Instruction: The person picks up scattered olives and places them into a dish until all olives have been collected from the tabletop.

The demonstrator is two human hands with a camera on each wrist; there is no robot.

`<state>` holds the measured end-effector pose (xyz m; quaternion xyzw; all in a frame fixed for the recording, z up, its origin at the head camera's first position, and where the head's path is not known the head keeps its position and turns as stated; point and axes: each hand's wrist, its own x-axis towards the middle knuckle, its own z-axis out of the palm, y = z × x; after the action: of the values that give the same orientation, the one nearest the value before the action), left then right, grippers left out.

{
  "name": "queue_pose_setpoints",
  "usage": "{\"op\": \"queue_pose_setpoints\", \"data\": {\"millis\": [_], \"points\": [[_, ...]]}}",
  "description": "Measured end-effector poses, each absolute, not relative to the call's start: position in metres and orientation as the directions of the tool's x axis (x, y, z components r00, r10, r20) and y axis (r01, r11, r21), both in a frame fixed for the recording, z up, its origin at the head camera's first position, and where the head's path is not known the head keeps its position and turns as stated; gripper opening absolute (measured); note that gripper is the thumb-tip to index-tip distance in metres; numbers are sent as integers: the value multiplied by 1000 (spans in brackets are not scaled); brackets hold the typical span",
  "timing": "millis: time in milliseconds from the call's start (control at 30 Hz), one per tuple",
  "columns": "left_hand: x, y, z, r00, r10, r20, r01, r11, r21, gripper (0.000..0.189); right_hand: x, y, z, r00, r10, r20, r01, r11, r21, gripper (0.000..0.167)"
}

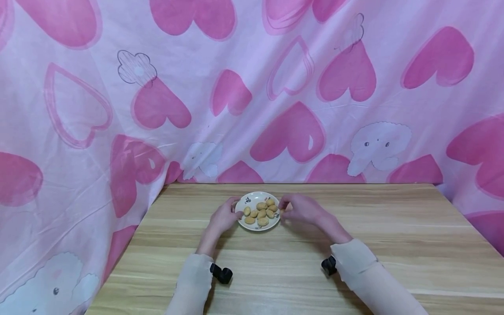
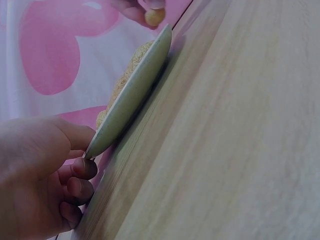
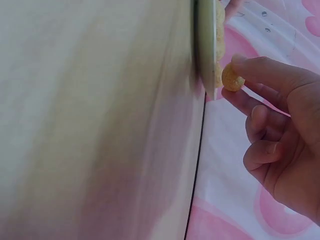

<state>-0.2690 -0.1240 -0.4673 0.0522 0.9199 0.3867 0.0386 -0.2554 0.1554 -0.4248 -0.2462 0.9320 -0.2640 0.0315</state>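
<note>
A small white plate (image 1: 256, 197) with printed figures along its rim carries several golden-brown cookies (image 1: 263, 221). My left hand (image 1: 224, 215) grips the plate's left edge, thumb over the rim and fingers below, as the left wrist view shows on the plate's pale underside (image 2: 131, 97). At the right edge, my right hand (image 1: 303, 209) pinches one small round cookie (image 3: 233, 78) between thumb and index finger, its other fingers curled. That cookie sits just beside the rim in the right wrist view; whether it touches the plate, I cannot tell.
The wooden table (image 1: 275, 271) spreads out around the plate, which is near its far edge. Behind it hangs a pink curtain (image 1: 244, 144) with a heart pattern. A small black camera is strapped on each wrist, left camera (image 1: 222, 274) and right camera (image 1: 329, 265).
</note>
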Motion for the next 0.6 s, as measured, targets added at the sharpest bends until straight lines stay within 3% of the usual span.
{"op": "queue_pose_setpoints", "data": {"millis": [600], "points": [[-269,-124,-468,-991,131,-22,76,692,718,57,-270,124,-411,-854,-508,109,-492,724,-483,20]]}}
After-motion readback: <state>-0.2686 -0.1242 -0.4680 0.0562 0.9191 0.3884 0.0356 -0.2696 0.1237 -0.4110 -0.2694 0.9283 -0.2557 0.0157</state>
